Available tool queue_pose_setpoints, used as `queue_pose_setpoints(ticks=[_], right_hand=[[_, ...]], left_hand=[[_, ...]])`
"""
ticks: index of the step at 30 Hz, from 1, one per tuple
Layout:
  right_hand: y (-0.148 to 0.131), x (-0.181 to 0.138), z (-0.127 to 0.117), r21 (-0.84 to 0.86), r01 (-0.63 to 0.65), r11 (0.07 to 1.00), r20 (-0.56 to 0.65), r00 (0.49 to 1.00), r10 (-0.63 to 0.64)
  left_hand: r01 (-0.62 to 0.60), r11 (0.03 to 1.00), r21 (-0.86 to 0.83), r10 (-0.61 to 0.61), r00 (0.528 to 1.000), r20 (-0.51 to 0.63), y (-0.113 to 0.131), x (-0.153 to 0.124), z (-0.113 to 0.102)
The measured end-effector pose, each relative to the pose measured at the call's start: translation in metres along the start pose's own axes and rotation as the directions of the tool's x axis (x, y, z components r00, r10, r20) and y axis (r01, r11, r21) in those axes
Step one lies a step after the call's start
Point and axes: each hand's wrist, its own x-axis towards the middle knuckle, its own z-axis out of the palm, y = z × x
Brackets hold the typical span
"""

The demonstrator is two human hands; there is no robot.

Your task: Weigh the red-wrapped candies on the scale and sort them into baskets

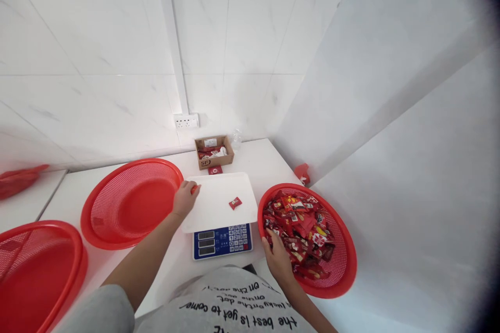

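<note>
My left hand (186, 199) is over the left edge of the scale's white weighing tray (213, 200), its fingers closed on a small red packet (194, 188) that is mostly hidden. One more small red packet (235, 203) lies on the tray, right of the middle. The blue scale (222, 242) below has display windows and a keypad. My right hand (279, 259) is at the near left side of a red plastic basket (347, 265), fingers stretched out over the heap of red snack packets (299, 223) inside; no packet shows in its grasp.
Two other red baskets, a farther one (91, 218) and a nearer one (80, 270), are on the left. A cardboard box (214, 158) of packets sits behind the scale, a red packet (215, 170) before it. Clear plastic (236, 139) lies beside the box. Walls border the table behind and right.
</note>
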Motion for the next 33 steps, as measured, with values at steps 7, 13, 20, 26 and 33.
queue_pose_setpoints(ticks=[7,13,20,26,33], right_hand=[[0.000,0.000,0.000,0.001,0.001,1.000,0.010,1.000,-0.001],[0.000,0.000,0.000,-0.022,0.019,1.000,-0.008,1.000,-0.019],[-0.001,0.001,0.001,0.004,0.017,1.000,-0.017,1.000,-0.017],[0.001,0.001,0.003,0.008,0.017,1.000,-0.030,0.999,-0.016],[0.000,0.001,0.002,0.014,0.005,1.000,-0.030,1.000,-0.005]], left_hand=[[0.328,0.940,0.097,-0.330,0.944,0.014,-0.058,0.004,-0.053],[0.306,0.914,0.267,-0.333,0.941,0.063,-0.052,0.002,-0.035],[-0.337,0.937,0.096,0.300,0.912,0.279,0.031,-0.020,0.034],[-0.546,0.833,-0.087,0.522,0.725,0.450,0.077,-0.036,0.076],[-0.544,0.838,-0.049,0.507,0.742,0.439,0.072,-0.024,0.075]])
